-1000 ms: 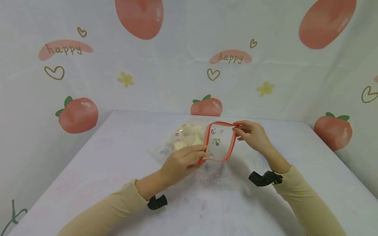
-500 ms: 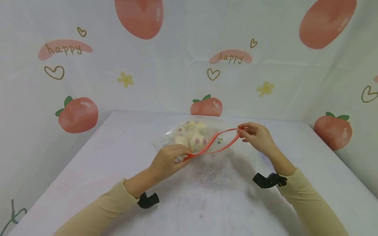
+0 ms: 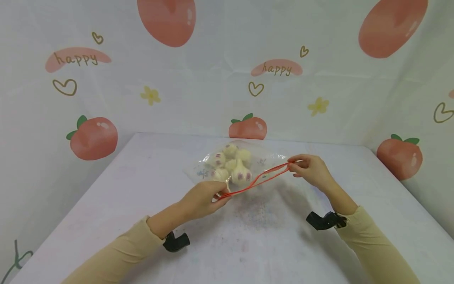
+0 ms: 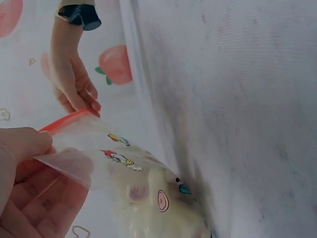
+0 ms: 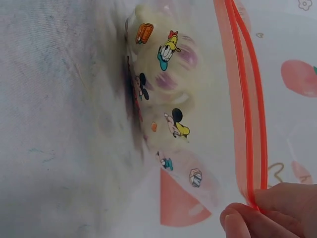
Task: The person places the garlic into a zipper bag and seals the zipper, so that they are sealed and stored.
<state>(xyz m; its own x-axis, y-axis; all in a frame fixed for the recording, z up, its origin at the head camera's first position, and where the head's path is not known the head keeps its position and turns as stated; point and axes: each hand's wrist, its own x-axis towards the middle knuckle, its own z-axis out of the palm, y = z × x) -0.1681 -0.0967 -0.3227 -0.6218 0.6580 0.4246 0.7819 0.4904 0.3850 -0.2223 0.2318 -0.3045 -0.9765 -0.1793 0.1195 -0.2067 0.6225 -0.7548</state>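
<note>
A clear zip bag [image 3: 260, 161] printed with small cartoon figures lies on the table, with several garlic bulbs [image 3: 242, 172] inside. Its red zip edge [image 5: 241, 94] is raised toward me and slants up to the right. My left hand [image 3: 203, 200] pinches the near left end of that edge between thumb and fingers. At the far right end, my right hand [image 3: 312, 170] pinches the other corner. The two red strips lie close together, with a narrow gap showing between them in the right wrist view. Through the film, the bulbs look white with purple streaks.
The white-covered table [image 3: 213, 252] has faint smudges. Behind it hangs a white cloth backdrop [image 3: 198, 79] with printed peaches, hearts and "happy" lettering. A black wrist camera [image 3: 176, 241] sits on the left wrist, another black wrist camera [image 3: 325, 220] on the right.
The bag's mouth has gone from a wide square opening to a narrow slit. My hands have moved apart, the left one to the left, the right one slightly right and down.
</note>
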